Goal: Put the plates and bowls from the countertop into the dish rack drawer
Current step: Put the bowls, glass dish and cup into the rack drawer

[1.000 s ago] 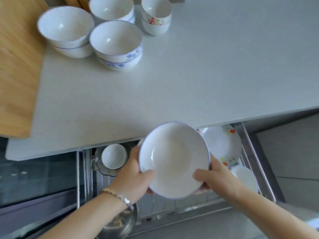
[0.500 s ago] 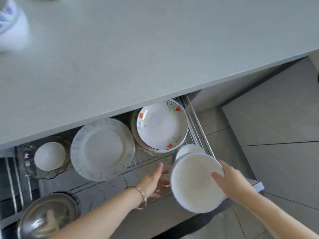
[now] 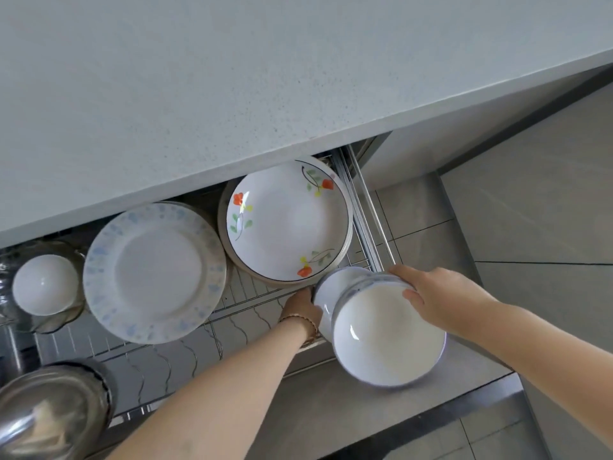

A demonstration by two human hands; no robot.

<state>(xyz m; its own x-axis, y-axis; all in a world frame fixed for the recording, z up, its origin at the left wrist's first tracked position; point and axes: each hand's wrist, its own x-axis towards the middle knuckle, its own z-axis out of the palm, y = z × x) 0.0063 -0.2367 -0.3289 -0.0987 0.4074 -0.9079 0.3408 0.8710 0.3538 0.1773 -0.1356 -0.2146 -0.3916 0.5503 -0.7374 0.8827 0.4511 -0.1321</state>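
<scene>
A white bowl [image 3: 386,340] with a thin blue rim is tilted toward me over the front right corner of the open dish rack drawer [image 3: 232,313]. My right hand [image 3: 441,297] grips its far rim with the thumb inside. My left hand [image 3: 300,308] is under its left side; the fingers are hidden behind the bowl, which seems to rest on another white bowl [image 3: 331,287] below it. The grey countertop [image 3: 232,78] fills the top of the view.
In the drawer lie a flower-painted plate stack [image 3: 288,220], a blue-speckled plate [image 3: 154,272], a small white bowl [image 3: 44,283] inside a glass dish, and a steel bowl [image 3: 49,413] at front left. Tiled floor [image 3: 530,210] lies to the right.
My view swung from the countertop bowls down to the drawer. Both hands carried the bowl from the counter edge down and right into the drawer's front right corner.
</scene>
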